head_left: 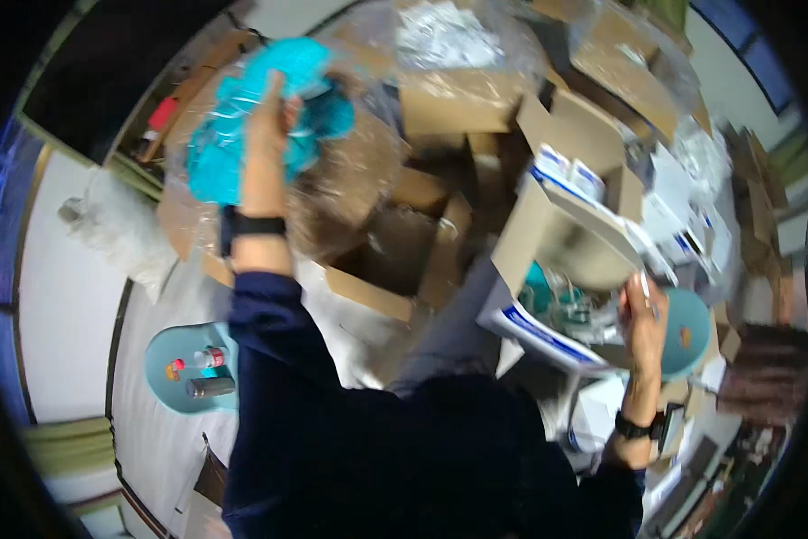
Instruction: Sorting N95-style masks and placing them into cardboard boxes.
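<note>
At the upper left, my left hand (269, 117) is closed on a bright turquoise bundle (220, 148) that looks wrapped in clear plastic. The fingers are partly hidden and blurred. This bundle lies over a large carton lined with clear plastic (346, 184). On the right, my right hand (642, 319) pinches a thin white piece (647, 292), too small to name. It is beside an open carton (588, 238) with white and blue outer sides. Clear plastic parts (570, 305) and something turquoise show inside that carton.
An open brown carton (395, 251) stands between my arms. Plastic-lined cartons line the back, one with white packets (449, 40). White boxes (678, 202) crowd the right, near a teal bin (689, 334). A light-blue tub (170, 359) at left holds a bottle and a metal flask (210, 387).
</note>
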Available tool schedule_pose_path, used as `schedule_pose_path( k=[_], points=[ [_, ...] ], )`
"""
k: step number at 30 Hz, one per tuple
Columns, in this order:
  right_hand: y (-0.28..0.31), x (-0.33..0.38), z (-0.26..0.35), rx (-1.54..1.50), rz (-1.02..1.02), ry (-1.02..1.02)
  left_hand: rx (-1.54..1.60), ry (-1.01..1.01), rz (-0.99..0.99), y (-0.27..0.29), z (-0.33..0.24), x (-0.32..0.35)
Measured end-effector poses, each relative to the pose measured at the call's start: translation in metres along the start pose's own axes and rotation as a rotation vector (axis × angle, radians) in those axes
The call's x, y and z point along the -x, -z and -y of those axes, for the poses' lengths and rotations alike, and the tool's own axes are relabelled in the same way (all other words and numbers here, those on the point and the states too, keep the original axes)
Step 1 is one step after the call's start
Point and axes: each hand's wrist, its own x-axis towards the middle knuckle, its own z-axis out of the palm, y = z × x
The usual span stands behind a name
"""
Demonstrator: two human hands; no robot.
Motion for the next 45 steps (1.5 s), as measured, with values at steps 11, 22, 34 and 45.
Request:
schedule_pose_path(
  k=[11, 22, 34, 45],
  points=[
    [-0.018, -0.030, 0.068, -0.556, 0.216, 0.148, -0.084, -0.280, 1.405, -0.264, 0.112, 0.234],
    [0.034, -0.059, -0.026, -0.825, 0.275, 0.005, -0.451, -0.161, 1.154, -0.266, 0.114, 0.260],
    [0.015, -0.088, -0.035, -0.085, 0.608, -0.049, -0.321, -0.562, 0.417, -0.141, 0.009, 0.211],
    [-0.110, -0.125, -0.140, 0.827, 0.830, 0.237, -1.474, -0.428, 0.844, -0.060, 0.165, 0.129]
  ],
)
